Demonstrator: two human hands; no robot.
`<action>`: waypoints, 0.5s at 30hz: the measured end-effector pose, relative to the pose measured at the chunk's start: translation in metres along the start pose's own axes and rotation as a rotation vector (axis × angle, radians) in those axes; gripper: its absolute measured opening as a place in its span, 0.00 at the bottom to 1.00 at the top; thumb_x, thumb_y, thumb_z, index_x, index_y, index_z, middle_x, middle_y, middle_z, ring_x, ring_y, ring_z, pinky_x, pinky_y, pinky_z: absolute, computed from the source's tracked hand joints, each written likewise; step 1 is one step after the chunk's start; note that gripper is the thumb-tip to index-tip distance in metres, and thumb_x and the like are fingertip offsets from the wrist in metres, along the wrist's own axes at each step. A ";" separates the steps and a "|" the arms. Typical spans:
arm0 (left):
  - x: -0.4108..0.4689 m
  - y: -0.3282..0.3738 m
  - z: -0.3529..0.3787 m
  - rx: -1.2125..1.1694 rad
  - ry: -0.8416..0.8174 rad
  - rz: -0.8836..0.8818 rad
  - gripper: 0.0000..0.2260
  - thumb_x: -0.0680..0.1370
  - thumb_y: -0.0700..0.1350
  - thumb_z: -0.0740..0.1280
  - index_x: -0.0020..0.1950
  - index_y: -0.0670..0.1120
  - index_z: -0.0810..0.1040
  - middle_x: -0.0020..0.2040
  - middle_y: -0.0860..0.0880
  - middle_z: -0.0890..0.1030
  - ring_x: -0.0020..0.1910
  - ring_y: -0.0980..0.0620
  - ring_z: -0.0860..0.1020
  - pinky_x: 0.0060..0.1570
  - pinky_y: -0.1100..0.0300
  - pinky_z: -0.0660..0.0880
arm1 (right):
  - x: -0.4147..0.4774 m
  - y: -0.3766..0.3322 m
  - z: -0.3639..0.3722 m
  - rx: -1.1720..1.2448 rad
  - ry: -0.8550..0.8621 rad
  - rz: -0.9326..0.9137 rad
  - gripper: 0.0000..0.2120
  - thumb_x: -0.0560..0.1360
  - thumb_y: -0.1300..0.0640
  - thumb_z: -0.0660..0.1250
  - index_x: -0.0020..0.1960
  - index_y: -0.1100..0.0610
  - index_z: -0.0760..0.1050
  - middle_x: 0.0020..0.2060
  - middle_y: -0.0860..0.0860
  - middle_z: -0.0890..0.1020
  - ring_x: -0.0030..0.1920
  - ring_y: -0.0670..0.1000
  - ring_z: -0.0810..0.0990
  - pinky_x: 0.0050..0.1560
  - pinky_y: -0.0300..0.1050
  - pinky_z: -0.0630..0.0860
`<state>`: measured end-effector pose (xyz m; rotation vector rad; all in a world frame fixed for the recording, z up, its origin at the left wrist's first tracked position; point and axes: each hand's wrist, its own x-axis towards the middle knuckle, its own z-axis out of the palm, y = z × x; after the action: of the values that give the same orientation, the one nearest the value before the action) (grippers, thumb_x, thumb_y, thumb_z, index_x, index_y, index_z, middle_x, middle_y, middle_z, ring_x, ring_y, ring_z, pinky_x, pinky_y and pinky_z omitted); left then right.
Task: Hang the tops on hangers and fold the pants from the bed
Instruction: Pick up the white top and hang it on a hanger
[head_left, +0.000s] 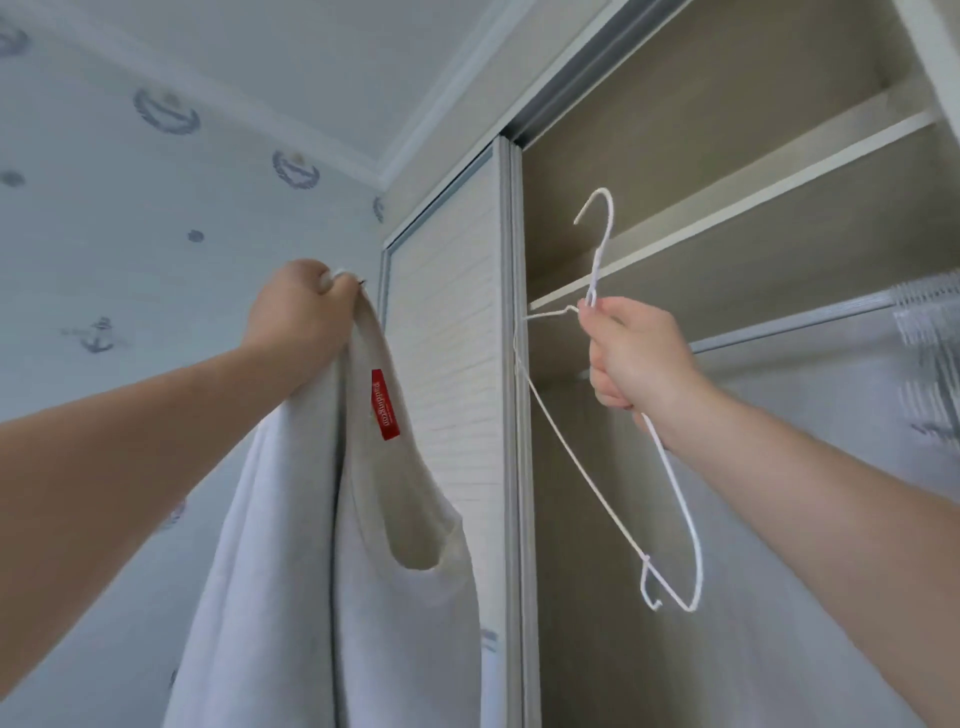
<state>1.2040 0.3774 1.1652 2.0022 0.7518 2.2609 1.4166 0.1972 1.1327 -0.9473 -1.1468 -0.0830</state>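
Top (332, 545): pinched at its strap in my left hand (298, 306), left of wardrobe (727, 156).
Hanger (597, 467): gripped in my right hand (636, 358), before wardrobe.

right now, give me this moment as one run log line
left hand: grips white top | right hand: grips wire hanger | stage: top not yet on hanger | place: open wardrobe

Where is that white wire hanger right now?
In the head view, the hanger is right of centre, gripped by the right hand before the open wardrobe; the pale top in the left hand hangs to its left.
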 end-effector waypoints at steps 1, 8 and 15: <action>-0.004 -0.004 -0.020 0.050 0.006 -0.014 0.15 0.79 0.50 0.60 0.39 0.40 0.72 0.31 0.46 0.71 0.30 0.48 0.69 0.32 0.56 0.64 | -0.013 -0.006 0.008 0.061 -0.012 -0.018 0.08 0.85 0.56 0.60 0.56 0.58 0.75 0.18 0.45 0.61 0.16 0.44 0.57 0.20 0.31 0.54; -0.021 -0.028 -0.161 0.253 -0.008 -0.135 0.17 0.79 0.51 0.63 0.41 0.37 0.76 0.31 0.47 0.73 0.31 0.47 0.71 0.32 0.57 0.65 | -0.082 -0.037 0.078 0.289 -0.271 0.114 0.04 0.81 0.57 0.64 0.50 0.56 0.75 0.22 0.49 0.67 0.20 0.48 0.63 0.21 0.36 0.59; -0.018 -0.030 -0.337 0.551 -0.079 -0.226 0.13 0.81 0.47 0.61 0.40 0.43 0.77 0.37 0.45 0.76 0.37 0.44 0.73 0.38 0.55 0.69 | -0.149 -0.095 0.180 0.371 -0.454 0.090 0.10 0.81 0.63 0.61 0.46 0.59 0.80 0.19 0.48 0.61 0.17 0.46 0.57 0.21 0.32 0.54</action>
<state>0.8807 0.2863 1.1187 2.0396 1.6409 1.9790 1.1696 0.2005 1.0851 -0.6986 -1.4695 0.4249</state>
